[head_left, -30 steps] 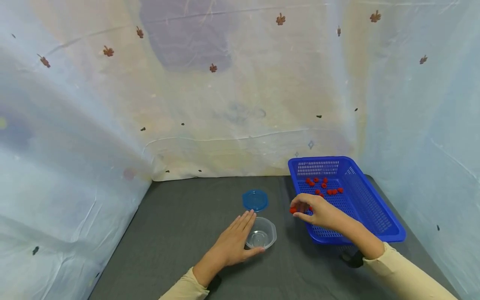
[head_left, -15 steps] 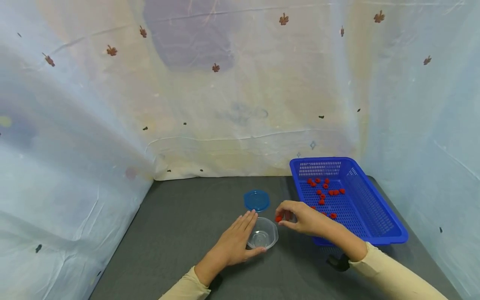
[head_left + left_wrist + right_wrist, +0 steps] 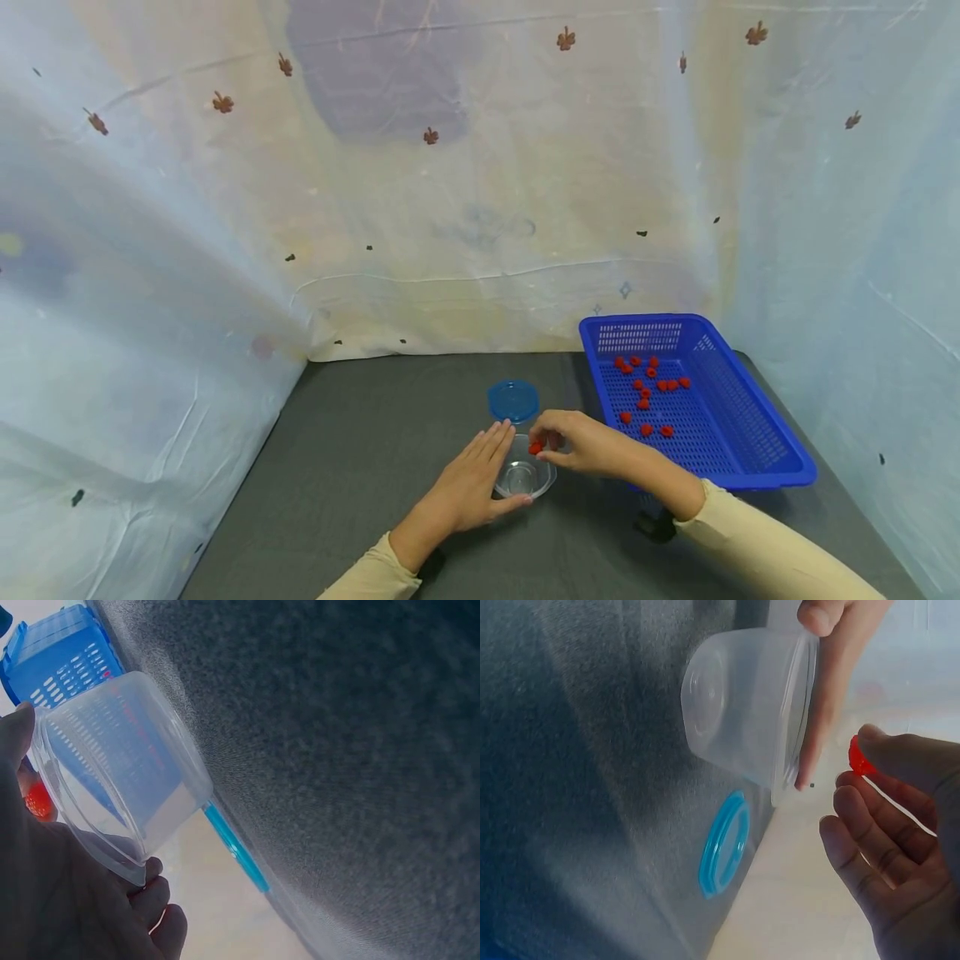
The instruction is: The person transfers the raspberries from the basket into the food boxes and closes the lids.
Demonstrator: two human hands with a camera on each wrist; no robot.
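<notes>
R hand (image 3: 581, 440) has a red berry (image 3: 536, 448) pinched at thumb tip + index, index partly hidden behind; other fingers loosely bent, off the berry, per R wrist view. Berry's held above the clear tub (image 3: 522, 477), approx. over its R far edge, not touching it. L hand (image 3: 467, 490) rests on the tub's L side: fingers straight, close tog., lying along the rim; thumb apart from them, on the near edge. So tub's rim sits betw. thumb & fingers.

Tub stands upright, opening up, walls see-thru; basket holes show thru it in L wrist view. Directly behind tub, just beyond its far rim: blue lid (image 3: 513, 402), flat on the grey cloth (image 3: 360, 475), which also lies under the tub.

R of tub, a bit apart & reaching further back: dark blue basket (image 3: 787, 477), rectangular, perforated sides + bottom. More red berries (image 3: 642, 404) inside, scattered over the basket's half nearest the tub, some touching, some single.

Pale yellow sleeves (image 3: 772, 542) on both arms, coming in from near side, L & R of tub. Well behind tub: pale patterned sheet (image 3: 495, 208) w/ small brown leaf shapes, also up both sides.
</notes>
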